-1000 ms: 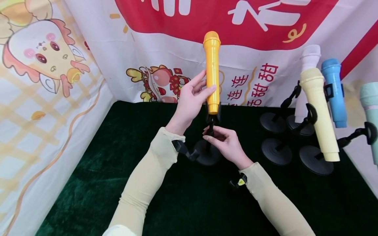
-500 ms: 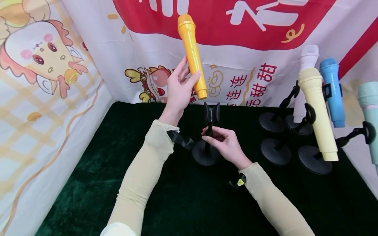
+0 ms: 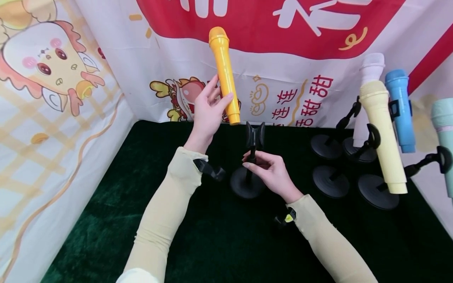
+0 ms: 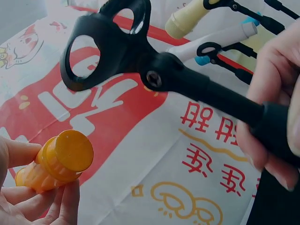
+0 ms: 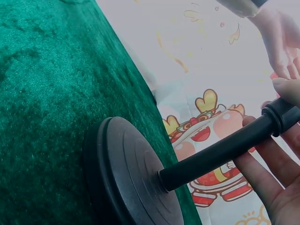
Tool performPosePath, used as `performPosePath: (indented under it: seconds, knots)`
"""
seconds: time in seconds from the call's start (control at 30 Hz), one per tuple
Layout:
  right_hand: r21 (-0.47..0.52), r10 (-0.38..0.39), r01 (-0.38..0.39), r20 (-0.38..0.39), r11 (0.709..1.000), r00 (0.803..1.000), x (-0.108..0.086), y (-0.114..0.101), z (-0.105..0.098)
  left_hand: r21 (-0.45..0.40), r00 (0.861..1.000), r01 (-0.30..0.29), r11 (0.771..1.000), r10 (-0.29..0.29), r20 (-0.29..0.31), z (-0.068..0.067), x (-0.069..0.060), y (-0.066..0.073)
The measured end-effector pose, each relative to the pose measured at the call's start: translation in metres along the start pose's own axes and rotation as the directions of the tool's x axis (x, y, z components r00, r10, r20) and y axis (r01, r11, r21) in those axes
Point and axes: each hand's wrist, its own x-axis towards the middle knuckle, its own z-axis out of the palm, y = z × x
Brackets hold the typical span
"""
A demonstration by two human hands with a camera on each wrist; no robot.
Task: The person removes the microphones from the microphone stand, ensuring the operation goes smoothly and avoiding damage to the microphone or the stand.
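Note:
My left hand (image 3: pixel 207 114) pinches a yellow microphone (image 3: pixel 225 74) by its lower half, up and to the left of a black stand; the microphone's head leans slightly left. The stand's forked holder (image 3: pixel 255 135) holds nothing, and its round base (image 3: pixel 247 183) rests on the green cloth. My right hand (image 3: pixel 274 173) grips the stand's stem below the holder. In the left wrist view the microphone's end (image 4: pixel 74 151) is apart from the holder (image 4: pixel 112 51). The right wrist view shows the fingers of my right hand (image 5: pixel 281 173) around the stem (image 5: pixel 215 152).
On the right stand several black stands with a cream microphone (image 3: pixel 383 137), a blue one (image 3: pixel 400 112), a pale pink one (image 3: pixel 361 122) and a mint one (image 3: pixel 445 137). Another round base (image 3: pixel 330 181) sits beside them. A printed cloth (image 3: pixel 290 67) hangs behind the green-covered table (image 3: pixel 226 243).
The yellow microphone has left the stand's holder, moving up and left in my left hand, then slightly lower. My right hand keeps its grip on the stem.

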Motion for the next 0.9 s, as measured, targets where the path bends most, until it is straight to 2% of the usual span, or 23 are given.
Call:
performPosePath:
  seconds: [0.57,0.9]
  knots:
    - [0.007,0.001,-0.001,0.011,1.0,1.0,0.0,0.001,-0.002,0.104,0.995,0.093,0.99,-0.088,-0.054,-0.039,-0.012,-0.025]
    - [0.001,0.014,-0.014,0.012,1.0,1.0,-0.001,-0.001,-0.003,0.173,0.988,0.145,0.974,-0.132,-0.085,-0.064,-0.021,-0.039]
